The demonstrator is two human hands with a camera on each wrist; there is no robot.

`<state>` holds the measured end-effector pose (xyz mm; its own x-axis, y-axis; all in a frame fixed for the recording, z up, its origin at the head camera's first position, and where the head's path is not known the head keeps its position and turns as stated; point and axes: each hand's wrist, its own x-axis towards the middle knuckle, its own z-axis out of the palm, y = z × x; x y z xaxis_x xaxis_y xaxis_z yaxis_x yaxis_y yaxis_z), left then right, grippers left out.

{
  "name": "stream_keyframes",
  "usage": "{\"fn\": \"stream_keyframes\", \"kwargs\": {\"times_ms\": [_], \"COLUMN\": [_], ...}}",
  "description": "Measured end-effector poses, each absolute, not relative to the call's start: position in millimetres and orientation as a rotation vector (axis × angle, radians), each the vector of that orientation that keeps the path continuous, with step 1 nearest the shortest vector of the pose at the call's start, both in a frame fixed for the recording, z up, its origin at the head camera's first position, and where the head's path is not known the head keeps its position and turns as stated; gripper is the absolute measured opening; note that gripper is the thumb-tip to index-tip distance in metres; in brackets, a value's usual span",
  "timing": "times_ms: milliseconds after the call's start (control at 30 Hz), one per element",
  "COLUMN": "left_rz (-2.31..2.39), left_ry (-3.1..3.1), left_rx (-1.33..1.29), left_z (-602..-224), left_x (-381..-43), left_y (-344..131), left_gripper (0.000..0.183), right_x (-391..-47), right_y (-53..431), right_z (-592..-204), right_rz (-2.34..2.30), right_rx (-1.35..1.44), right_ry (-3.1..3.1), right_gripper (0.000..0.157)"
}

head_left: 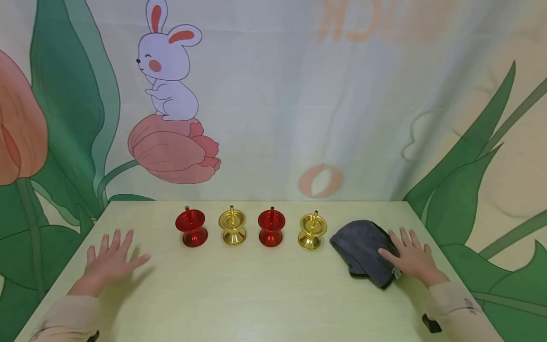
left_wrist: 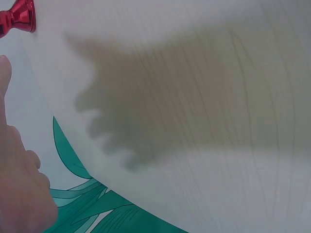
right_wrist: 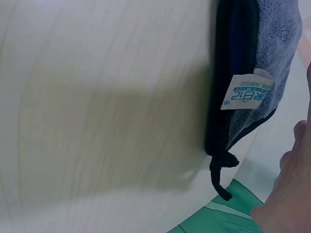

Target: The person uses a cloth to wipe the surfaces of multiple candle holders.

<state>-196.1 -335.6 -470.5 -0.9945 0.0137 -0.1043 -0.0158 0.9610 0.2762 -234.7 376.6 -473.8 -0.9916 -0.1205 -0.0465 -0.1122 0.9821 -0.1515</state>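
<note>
Two red candle holders (head_left: 194,228) (head_left: 271,227) and two gold candle holders (head_left: 232,225) (head_left: 312,230) stand upright in a row, colours alternating, each with a thin stem rising from its dish. Right of them lies a folded grey towel (head_left: 363,251) with dark edging; its white label (right_wrist: 247,91) and black hanging loop (right_wrist: 222,177) show in the right wrist view. My right hand (head_left: 410,254), fingers spread, overlaps the towel's right edge in the head view. Out on the left, my left hand (head_left: 112,261) hovers with spread fingers, holding nothing, its shadow below.
The pale wooden table (head_left: 239,299) ends at a back edge just behind the holders. Behind it hangs a curtain (head_left: 273,95) printed with a rabbit, tulips and green leaves, which also shows past both side edges.
</note>
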Motion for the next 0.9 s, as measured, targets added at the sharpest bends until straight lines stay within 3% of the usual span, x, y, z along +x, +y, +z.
{"fn": "stream_keyframes", "kwargs": {"times_ms": [433,900], "left_rz": [0.463,0.533], "left_ry": [2.991,3.021], "left_rx": [-0.003,0.078], "left_z": [-465.3,-447.0], "left_x": [-196.7,-228.4], "left_y": [-328.9,-278.3], "left_gripper": [0.099,0.103], "right_x": [-237.4,-256.1], "right_y": [364.3,323.4], "right_z": [-474.8,-467.8], "right_rz": [-0.218,-0.199], "right_rx": [-0.216,-0.363], "right_ry": [3.054,3.093], "right_gripper": [0.084,0.081]}}
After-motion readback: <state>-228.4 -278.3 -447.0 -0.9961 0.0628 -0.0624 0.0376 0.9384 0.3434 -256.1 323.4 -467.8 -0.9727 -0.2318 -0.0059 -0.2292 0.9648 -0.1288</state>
